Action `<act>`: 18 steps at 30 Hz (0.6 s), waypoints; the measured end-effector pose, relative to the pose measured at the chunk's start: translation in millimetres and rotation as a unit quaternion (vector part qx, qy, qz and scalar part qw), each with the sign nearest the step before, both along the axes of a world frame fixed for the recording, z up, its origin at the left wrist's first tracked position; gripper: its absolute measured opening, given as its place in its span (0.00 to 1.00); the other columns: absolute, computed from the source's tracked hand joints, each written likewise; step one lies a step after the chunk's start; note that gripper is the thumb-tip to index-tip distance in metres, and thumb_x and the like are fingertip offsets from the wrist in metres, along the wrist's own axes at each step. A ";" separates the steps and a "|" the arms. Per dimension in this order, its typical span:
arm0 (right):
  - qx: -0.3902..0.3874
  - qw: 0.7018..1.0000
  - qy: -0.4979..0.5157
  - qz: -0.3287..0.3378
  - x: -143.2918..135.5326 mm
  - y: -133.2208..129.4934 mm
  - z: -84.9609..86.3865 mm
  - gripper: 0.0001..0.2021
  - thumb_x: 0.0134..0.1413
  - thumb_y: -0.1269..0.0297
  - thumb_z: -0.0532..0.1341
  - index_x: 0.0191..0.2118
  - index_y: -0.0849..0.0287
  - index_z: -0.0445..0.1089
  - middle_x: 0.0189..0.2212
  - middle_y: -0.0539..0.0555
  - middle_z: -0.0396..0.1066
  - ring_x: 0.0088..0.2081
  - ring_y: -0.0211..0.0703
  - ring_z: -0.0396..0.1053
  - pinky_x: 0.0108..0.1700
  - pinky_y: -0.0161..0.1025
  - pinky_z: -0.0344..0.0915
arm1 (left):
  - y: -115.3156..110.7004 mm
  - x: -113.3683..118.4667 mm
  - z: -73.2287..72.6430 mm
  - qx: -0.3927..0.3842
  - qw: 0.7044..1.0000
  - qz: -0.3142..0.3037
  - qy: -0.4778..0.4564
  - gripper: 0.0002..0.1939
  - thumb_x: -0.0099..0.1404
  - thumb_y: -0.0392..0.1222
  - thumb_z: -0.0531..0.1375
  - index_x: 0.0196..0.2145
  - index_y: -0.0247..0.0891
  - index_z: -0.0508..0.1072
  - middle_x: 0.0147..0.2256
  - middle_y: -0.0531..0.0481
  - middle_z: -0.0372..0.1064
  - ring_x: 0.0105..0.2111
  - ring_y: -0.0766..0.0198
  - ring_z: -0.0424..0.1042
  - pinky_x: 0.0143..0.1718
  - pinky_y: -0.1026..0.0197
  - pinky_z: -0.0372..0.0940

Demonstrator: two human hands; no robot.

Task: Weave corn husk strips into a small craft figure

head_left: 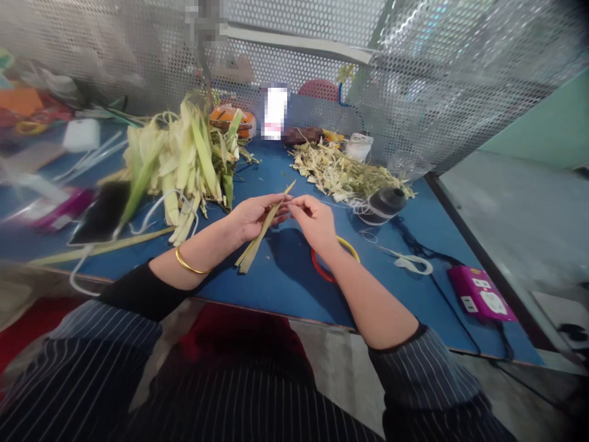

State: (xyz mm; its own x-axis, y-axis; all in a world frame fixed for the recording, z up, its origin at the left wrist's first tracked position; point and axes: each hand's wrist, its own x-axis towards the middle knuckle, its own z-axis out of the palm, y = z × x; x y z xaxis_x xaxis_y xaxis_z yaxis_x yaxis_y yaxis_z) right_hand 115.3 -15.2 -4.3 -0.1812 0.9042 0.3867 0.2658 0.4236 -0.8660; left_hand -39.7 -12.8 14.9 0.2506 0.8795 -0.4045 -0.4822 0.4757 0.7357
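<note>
Clamps husk strip point(259, 239) aslant in L hand point(252, 220), ctr frame, prob. to steady it; brings R hand point(315, 221) fingertips together near its upper end, can't tell if on thread point(373, 216); seen over blue table point(285, 298), w/ husk pile point(184, 169) upper L; perforated panel point(299, 69) across top.

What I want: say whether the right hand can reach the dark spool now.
Probably yes: the dark spool sits to the right of the right hand, with only loose white thread between them, though that hand appears busy beside the husk strip.
</note>
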 end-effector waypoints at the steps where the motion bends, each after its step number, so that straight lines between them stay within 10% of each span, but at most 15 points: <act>1: -0.010 1.000 -0.007 -0.001 -0.6 0.8 -1.7 0.05 0.53 0.63 0.61 0.31 0.57 0.73 0.28 0.49 0.71 0.30 0.37 0.65 0.38 0.39 0.63 | -0.9 1.6 -0.2 0.004 1.000 -0.002 -0.005 0.05 0.62 0.34 0.60 0.30 0.33 0.76 0.28 0.49 0.75 0.28 0.70 0.72 0.36 0.65 0.69; 7: -0.147 0.982 0.116 0.024 -8.2 -3.2 -2.2 0.05 0.47 0.63 0.64 0.29 0.58 0.76 0.23 0.48 0.71 0.27 0.36 0.65 0.34 0.37 0.63 | -6.1 12.5 -2.6 0.018 1.000 0.016 0.001 0.04 0.61 0.34 0.61 0.30 0.33 0.77 0.26 0.51 0.73 0.26 0.72 0.70 0.34 0.67 0.69; 18: -0.174 0.974 0.134 0.056 -6.6 -0.1 -1.7 0.10 0.49 0.64 0.61 0.20 0.58 0.65 0.16 0.44 0.61 0.22 0.33 0.58 0.30 0.34 0.56 | -4.7 14.8 -10.0 0.046 0.993 0.050 0.093 0.04 0.58 0.36 0.63 0.28 0.34 0.77 0.23 0.51 0.70 0.22 0.72 0.65 0.25 0.68 0.65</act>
State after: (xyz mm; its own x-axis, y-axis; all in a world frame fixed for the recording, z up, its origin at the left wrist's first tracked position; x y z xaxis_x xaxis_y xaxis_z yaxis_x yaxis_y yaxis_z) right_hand 108.7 -15.3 -6.0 -0.2217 0.9692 0.1074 -0.0200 0.1056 -0.9942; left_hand -24.9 -17.5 4.9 0.0890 0.9314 -0.3530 -0.3748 0.3597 0.8545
